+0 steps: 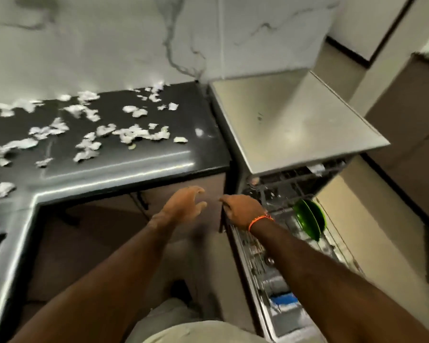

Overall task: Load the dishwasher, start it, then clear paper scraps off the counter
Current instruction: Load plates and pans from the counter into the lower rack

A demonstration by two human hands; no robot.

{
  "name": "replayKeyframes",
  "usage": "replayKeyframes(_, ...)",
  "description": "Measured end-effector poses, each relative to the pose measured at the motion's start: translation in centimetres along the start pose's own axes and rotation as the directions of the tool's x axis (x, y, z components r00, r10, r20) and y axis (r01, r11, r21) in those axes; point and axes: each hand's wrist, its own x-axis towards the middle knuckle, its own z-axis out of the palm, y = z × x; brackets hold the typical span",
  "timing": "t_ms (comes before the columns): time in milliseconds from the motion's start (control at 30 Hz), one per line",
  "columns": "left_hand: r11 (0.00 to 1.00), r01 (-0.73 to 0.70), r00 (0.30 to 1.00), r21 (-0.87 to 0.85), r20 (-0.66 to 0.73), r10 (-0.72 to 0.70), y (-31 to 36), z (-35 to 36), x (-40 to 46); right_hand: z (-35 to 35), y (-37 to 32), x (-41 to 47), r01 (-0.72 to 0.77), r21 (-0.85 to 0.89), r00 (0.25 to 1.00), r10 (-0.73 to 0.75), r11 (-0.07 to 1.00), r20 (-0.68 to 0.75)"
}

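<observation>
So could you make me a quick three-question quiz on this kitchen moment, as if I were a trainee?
1. True or false: the dishwasher door is closed.
2. What colour are the plates in the rack? A red, B green, C white.
3. Fill in: the paper scraps lie on the black ____.

Key
1. False: the door is down and the rack is pulled out.
2. B.
3. Counter. The left hand holds nothing, its fingers loosely curled; the right hand is at the rack's near corner.
</observation>
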Motion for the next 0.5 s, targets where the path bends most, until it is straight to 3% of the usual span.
replayKeyframes(200,0.972,0.189,0.954,-0.143,-0.208,-0.216,-7.4,-7.3,-7.0,-2.2,-11.0,4.7,0.280,-0.046,0.959,-0.281,0.959,-0.032)
replayKeyframes(300,0.946,0.258,0.905,-0.197,-0.295,-0.308,-11.1,-10.3,-11.2,-2.5,-17.3,6.9,0.424,-0.076,0.900,-0.429,0.903,-0.075)
replayKeyframes(500,0.879,0.376,0.738,-0.292,-0.479,-0.475,-20.3,-15.0,-21.1,-0.6,-32.8,10.8,0.635,-0.116,0.766,-0.642,0.764,-0.041)
